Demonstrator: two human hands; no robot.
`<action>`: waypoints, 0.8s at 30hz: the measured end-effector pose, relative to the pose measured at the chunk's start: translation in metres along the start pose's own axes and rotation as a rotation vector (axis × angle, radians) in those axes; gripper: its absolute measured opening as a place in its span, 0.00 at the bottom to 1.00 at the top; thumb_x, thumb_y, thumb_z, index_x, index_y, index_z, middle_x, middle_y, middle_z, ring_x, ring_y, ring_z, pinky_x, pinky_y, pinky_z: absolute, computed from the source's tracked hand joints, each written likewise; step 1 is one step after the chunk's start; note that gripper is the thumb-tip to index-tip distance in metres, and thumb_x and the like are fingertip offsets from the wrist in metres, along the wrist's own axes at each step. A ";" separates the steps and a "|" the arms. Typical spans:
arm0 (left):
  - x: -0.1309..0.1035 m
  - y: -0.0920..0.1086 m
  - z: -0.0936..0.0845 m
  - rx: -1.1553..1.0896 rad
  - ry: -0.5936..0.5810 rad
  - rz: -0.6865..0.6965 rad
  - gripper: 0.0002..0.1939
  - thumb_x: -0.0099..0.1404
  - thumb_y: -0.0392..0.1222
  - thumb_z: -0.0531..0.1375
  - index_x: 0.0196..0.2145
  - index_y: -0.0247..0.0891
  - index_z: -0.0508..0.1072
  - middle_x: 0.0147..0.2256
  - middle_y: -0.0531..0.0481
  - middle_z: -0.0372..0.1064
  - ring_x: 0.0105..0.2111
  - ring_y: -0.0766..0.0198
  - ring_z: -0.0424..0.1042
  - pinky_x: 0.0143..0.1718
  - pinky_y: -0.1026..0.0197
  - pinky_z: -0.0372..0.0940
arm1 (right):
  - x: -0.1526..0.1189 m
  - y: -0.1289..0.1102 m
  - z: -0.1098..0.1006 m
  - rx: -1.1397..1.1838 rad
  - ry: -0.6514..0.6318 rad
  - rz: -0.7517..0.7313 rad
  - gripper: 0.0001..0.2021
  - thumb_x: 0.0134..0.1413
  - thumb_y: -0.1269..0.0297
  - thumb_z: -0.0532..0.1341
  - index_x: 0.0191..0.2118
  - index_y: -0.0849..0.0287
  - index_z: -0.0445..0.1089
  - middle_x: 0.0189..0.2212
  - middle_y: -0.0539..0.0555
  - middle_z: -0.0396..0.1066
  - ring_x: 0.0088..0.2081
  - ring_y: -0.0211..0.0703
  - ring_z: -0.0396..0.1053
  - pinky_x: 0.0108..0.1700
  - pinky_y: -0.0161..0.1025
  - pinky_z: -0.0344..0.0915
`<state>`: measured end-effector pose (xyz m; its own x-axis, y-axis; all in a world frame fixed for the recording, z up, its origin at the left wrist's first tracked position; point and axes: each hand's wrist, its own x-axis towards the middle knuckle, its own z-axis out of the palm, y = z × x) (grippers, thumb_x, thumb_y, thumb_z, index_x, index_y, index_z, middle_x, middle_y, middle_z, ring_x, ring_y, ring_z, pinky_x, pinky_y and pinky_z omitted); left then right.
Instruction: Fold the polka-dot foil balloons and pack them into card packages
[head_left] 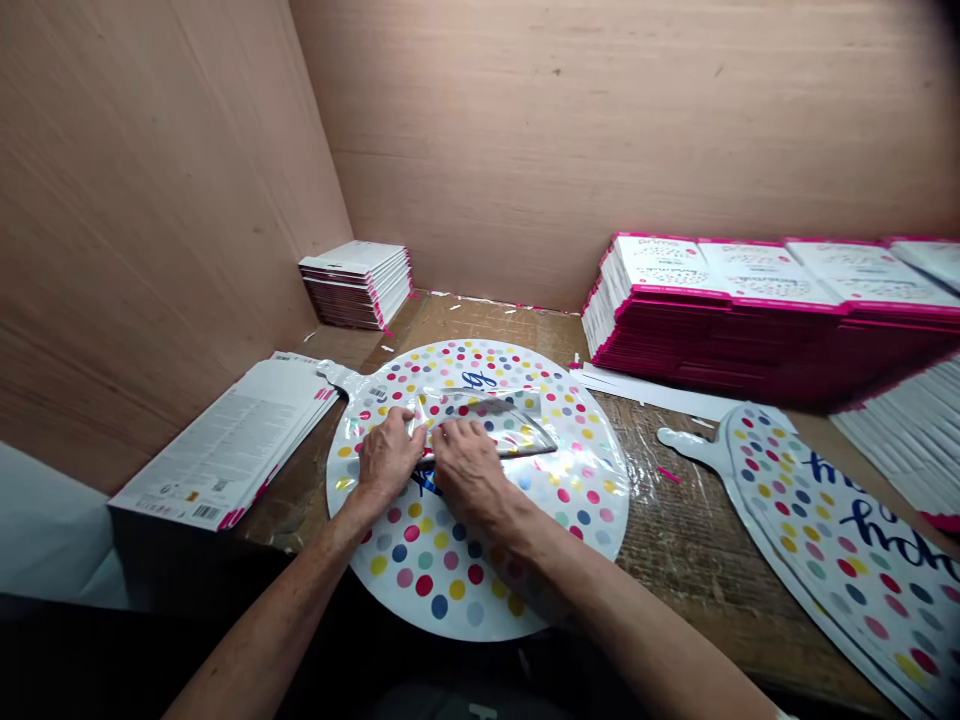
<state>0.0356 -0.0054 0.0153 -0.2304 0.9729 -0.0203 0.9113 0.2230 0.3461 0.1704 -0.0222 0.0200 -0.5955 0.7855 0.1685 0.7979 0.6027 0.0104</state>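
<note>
A round white foil balloon [450, 590] with multicoloured dots lies flat at the table's front edge, its tail pointing to the upper left. On top of it is a smaller folded piece of dotted foil [510, 430] with a shiny edge. My left hand [390, 455] is closed on the left end of this folded foil, thumb at its edge. Just to the right, my right hand [469, 465] has its fingers curled over the same folded foil. Blue lettering on the balloon is partly covered by the foil and my hands.
More dotted balloons [817, 530] lie at the right. Flat printed cards [232, 440] are at the left, with a small card stack [356, 280] behind. Long pink-edged stacks [750, 300] stand at the back right. Wooden panels [525, 140] rise behind and at the left.
</note>
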 end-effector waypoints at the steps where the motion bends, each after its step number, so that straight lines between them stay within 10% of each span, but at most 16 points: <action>1: 0.000 -0.002 -0.004 0.005 -0.006 0.006 0.19 0.67 0.49 0.54 0.49 0.36 0.72 0.39 0.42 0.78 0.42 0.51 0.76 0.44 0.56 0.67 | 0.004 -0.005 0.001 -0.017 -0.053 -0.020 0.12 0.57 0.74 0.56 0.45 0.70 0.71 0.41 0.66 0.71 0.42 0.53 0.66 0.45 0.47 0.63; 4: -0.003 -0.010 -0.021 0.024 0.104 0.136 0.20 0.69 0.50 0.51 0.46 0.36 0.75 0.38 0.41 0.78 0.41 0.51 0.77 0.44 0.53 0.68 | -0.003 0.001 0.000 -0.033 -0.061 -0.154 0.12 0.58 0.74 0.55 0.45 0.69 0.70 0.41 0.65 0.70 0.42 0.52 0.65 0.46 0.47 0.63; 7: -0.007 -0.018 -0.029 -0.029 0.216 0.662 0.19 0.68 0.36 0.48 0.51 0.39 0.74 0.49 0.44 0.75 0.51 0.55 0.72 0.52 0.53 0.66 | -0.041 0.024 -0.011 0.053 -0.009 -0.377 0.14 0.65 0.70 0.51 0.53 0.62 0.67 0.48 0.62 0.68 0.46 0.49 0.64 0.52 0.48 0.61; 11: -0.005 -0.024 -0.018 -0.002 -0.114 1.156 0.27 0.63 0.27 0.49 0.53 0.48 0.73 0.55 0.54 0.72 0.60 0.58 0.62 0.59 0.53 0.62 | -0.090 0.059 -0.019 0.283 -0.079 -0.457 0.17 0.65 0.67 0.53 0.58 0.55 0.65 0.58 0.58 0.64 0.58 0.48 0.60 0.59 0.47 0.58; 17: 0.002 -0.012 -0.011 -0.121 -0.301 0.855 0.16 0.59 0.39 0.59 0.46 0.44 0.77 0.51 0.46 0.73 0.51 0.53 0.70 0.53 0.55 0.64 | -0.085 0.087 0.004 0.825 0.173 0.255 0.20 0.67 0.59 0.45 0.49 0.59 0.72 0.41 0.56 0.76 0.41 0.46 0.73 0.42 0.39 0.68; 20: 0.004 0.007 -0.009 -0.179 -0.227 0.533 0.15 0.67 0.48 0.51 0.36 0.41 0.76 0.38 0.46 0.76 0.41 0.56 0.74 0.42 0.58 0.67 | -0.057 0.090 0.008 0.623 0.189 0.635 0.21 0.67 0.53 0.48 0.37 0.61 0.73 0.29 0.54 0.74 0.31 0.44 0.70 0.32 0.36 0.64; 24: 0.004 0.031 0.003 -0.074 -0.103 0.195 0.15 0.69 0.46 0.51 0.46 0.37 0.71 0.33 0.45 0.77 0.38 0.54 0.76 0.41 0.56 0.66 | -0.021 0.092 0.006 0.280 0.013 0.749 0.18 0.64 0.53 0.55 0.33 0.61 0.73 0.30 0.60 0.75 0.33 0.48 0.71 0.35 0.39 0.62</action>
<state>0.0641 0.0056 0.0236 -0.0132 0.9991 -0.0406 0.9068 0.0291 0.4205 0.2556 0.0178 0.0119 0.0921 0.9947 0.0446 0.9313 -0.0702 -0.3575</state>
